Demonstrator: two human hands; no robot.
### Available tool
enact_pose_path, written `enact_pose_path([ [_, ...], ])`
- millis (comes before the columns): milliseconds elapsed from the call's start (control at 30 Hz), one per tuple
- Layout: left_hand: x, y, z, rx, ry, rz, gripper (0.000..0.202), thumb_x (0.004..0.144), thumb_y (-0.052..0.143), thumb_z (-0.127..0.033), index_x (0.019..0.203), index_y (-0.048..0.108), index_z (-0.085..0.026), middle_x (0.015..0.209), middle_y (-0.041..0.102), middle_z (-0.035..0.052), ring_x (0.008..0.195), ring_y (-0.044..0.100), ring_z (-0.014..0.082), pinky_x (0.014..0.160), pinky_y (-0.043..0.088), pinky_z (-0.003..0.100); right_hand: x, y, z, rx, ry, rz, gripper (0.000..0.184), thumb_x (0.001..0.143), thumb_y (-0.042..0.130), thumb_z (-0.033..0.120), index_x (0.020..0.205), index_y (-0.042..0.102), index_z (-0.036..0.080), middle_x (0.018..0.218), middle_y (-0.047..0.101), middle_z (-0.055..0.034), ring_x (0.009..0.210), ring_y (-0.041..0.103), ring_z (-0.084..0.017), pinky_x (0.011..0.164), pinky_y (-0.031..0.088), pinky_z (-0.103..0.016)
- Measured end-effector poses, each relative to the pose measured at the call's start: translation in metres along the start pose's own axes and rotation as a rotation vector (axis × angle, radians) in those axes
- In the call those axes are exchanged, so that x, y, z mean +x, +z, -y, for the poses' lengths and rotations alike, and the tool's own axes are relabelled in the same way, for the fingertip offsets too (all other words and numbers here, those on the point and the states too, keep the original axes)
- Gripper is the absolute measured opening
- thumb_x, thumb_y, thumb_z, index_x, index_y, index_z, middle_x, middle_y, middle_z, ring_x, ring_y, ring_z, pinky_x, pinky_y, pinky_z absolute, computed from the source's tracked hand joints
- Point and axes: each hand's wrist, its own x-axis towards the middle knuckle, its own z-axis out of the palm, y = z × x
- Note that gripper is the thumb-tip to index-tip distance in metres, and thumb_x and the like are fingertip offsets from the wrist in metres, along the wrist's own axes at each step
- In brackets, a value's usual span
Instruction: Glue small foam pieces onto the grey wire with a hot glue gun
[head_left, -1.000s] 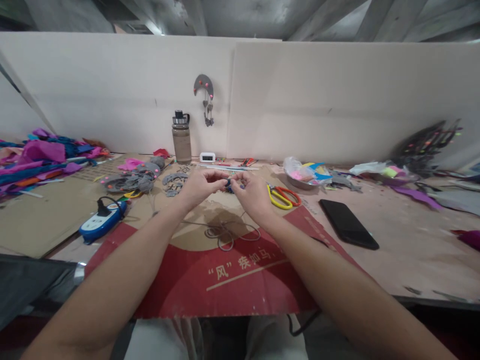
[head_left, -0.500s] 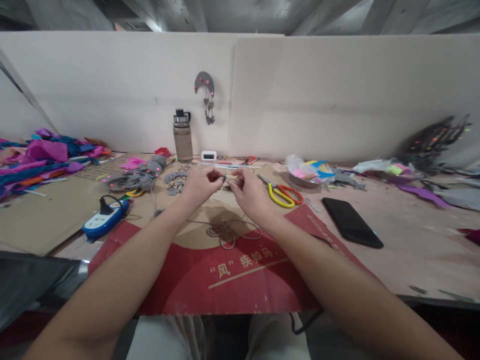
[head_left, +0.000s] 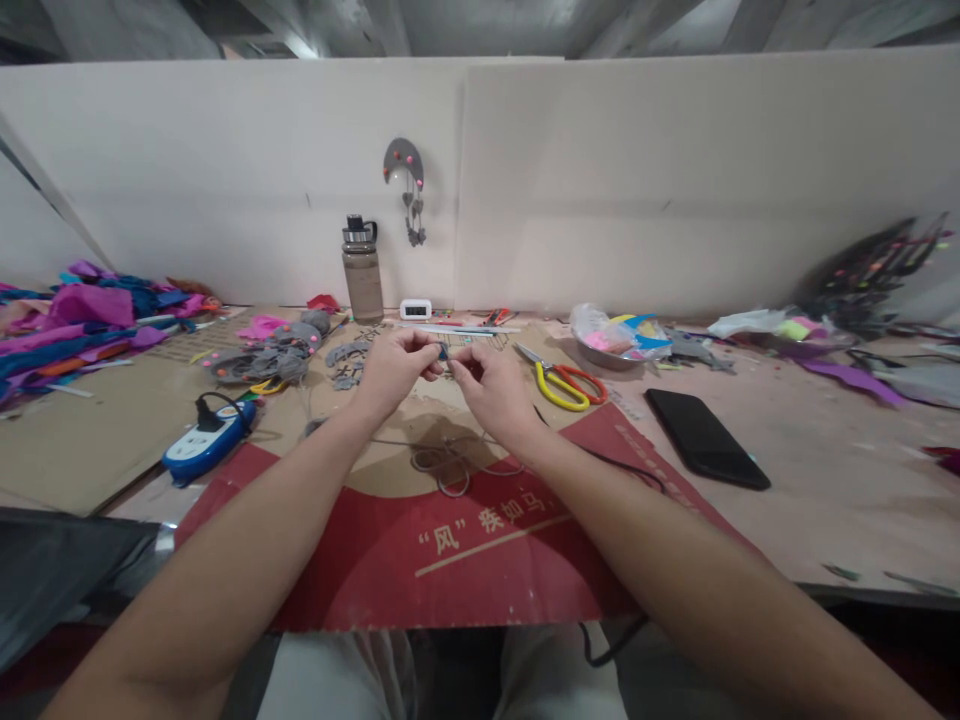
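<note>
Clock read from the sitter's place, centred on the hands.
Item: left hand [head_left: 405, 372], thumb and finger pinching a small dark-blue piece [head_left: 443, 352] at the centre; right hand [head_left: 491, 395], fingertips drawn up beside it, though whether they grip it I cannot tell from here.
Six o'clock: looped grey cord [head_left: 427, 468]; beyond, red-printed cardboard [head_left: 525, 590], lettered “风” 疾如马.
Three: scissors [head_left: 541, 376], yellow and orange handles.
Four: black phone [head_left: 705, 440] on the bench [head_left: 832, 490].
Eight: blue-and-white power strip [head_left: 206, 445].
Eleven: bottle [head_left: 364, 280], upright.
</note>
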Motion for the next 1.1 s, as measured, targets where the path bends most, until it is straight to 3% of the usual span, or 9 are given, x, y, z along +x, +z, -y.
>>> enact_pose_path([
  [233, 0.003, 0.001, 0.005, -0.173, -0.095, -0.027, 0.008, 0.067, 0.066, -0.019, 0.068, 0.062, -0.013, 0.055, 0.059, 0.0017, 0.048, 0.053, 0.0080, 0.045, 0.039, 0.019, 0.001, 0.009, -0.011, 0.111, 0.068, 0.047, 0.018, 0.082, 0.049, 0.028, 0.071, 0.058, 0.017, 0.066, 0.057, 0.0013, 0.061, 0.047, -0.011, 0.062, 0.035, -0.025],
  [433, 0.006, -0.002, 0.004, -0.325, -0.137, -0.070, 0.011, 0.065, 0.069, -0.019, 0.069, 0.061, -0.011, 0.056, 0.060, 0.0013, 0.048, 0.054, 0.0075, 0.046, 0.039, 0.017, -0.003, 0.015, -0.014, 0.037, -0.041, 0.137, 0.016, 0.083, 0.048, 0.021, 0.077, 0.061, 0.017, 0.072, 0.060, -0.0003, 0.068, 0.051, -0.012, 0.066, 0.037, -0.024],
  [600, 0.022, -0.027, 0.007, -0.510, -0.135, -0.260, 0.013, 0.063, 0.070, -0.015, 0.073, 0.062, -0.013, 0.059, 0.060, -0.0014, 0.047, 0.054, 0.0053, 0.040, 0.034, 0.014, -0.012, 0.014, -0.012, -0.155, -0.233, 0.365, 0.022, 0.088, 0.045, 0.023, 0.084, 0.066, 0.018, 0.083, 0.063, -0.0054, 0.082, 0.054, -0.015, 0.076, 0.038, -0.027],
  [733, 0.034, -0.057, 0.002, -0.874, -0.136, -0.426, 0.009, 0.070, 0.064, -0.011, 0.066, 0.056, -0.014, 0.052, 0.056, -0.0052, 0.042, 0.048, 0.0017, 0.038, 0.031, 0.012, -0.008, -0.001, -0.004, -0.150, -0.339, 0.523, 0.029, 0.089, 0.045, 0.035, 0.080, 0.067, 0.018, 0.083, 0.063, -0.0047, 0.081, 0.054, -0.015, 0.076, 0.038, -0.027],
  [833, 0.038, -0.069, -0.001, -1.007, -0.136, -0.471, 0.008, 0.077, 0.058, -0.012, 0.069, 0.058, -0.014, 0.053, 0.058, -0.0046, 0.041, 0.048, 0.0008, 0.039, 0.033, 0.012, 0.004, -0.021, -0.005, -0.139, -0.173, 0.346, 0.040, 0.093, 0.033, 0.039, 0.080, 0.063, 0.016, 0.077, 0.063, -0.0035, 0.072, 0.054, -0.013, 0.066, 0.038, -0.024],
  [933, 0.037, -0.066, 0.000, -0.972, -0.143, -0.506, 0.007, 0.075, 0.059, -0.011, 0.068, 0.059, -0.014, 0.056, 0.061, -0.0034, 0.045, 0.052, 0.0021, 0.041, 0.036, 0.012, 0.015, -0.039, -0.022, -0.349, 0.085, 0.121, 0.035, 0.090, 0.035, 0.038, 0.082, 0.061, 0.016, 0.076, 0.063, -0.0051, 0.069, 0.055, -0.015, 0.063, 0.037, -0.026],
  [967, 0.036, -0.062, 0.001, -0.940, -0.155, -0.506, 0.007, 0.073, 0.061, -0.010, 0.067, 0.058, -0.014, 0.056, 0.061, -0.0029, 0.047, 0.054, 0.0031, 0.042, 0.038, 0.012, 0.016, -0.042, -0.030, -0.438, 0.164, 0.127, 0.032, 0.088, 0.040, 0.037, 0.082, 0.062, 0.015, 0.077, 0.064, -0.0067, 0.070, 0.056, -0.017, 0.064, 0.038, -0.027],
  [1033, 0.033, -0.052, 0.004, -0.868, -0.153, -0.473, 0.006, 0.069, 0.065, -0.011, 0.068, 0.060, -0.014, 0.056, 0.060, -0.0029, 0.048, 0.055, 0.0045, 0.042, 0.039, 0.014, 0.015, -0.041, -0.048, -0.574, 0.355, 0.258, 0.031, 0.082, 0.049, 0.040, 0.079, 0.063, 0.013, 0.076, 0.065, -0.0123, 0.072, 0.059, -0.021, 0.064, 0.040, -0.029],
  [1100, 0.029, -0.043, 0.007, -0.801, -0.136, -0.393, 0.007, 0.067, 0.067, -0.012, 0.069, 0.061, -0.013, 0.053, 0.057, -0.0035, 0.047, 0.053, 0.0049, 0.042, 0.040, 0.014, 0.011, -0.033, -0.063, -0.569, 0.439, 0.366, 0.029, 0.077, 0.057, 0.039, 0.081, 0.063, 0.012, 0.081, 0.066, -0.0164, 0.075, 0.061, -0.024, 0.066, 0.042, -0.030],
])
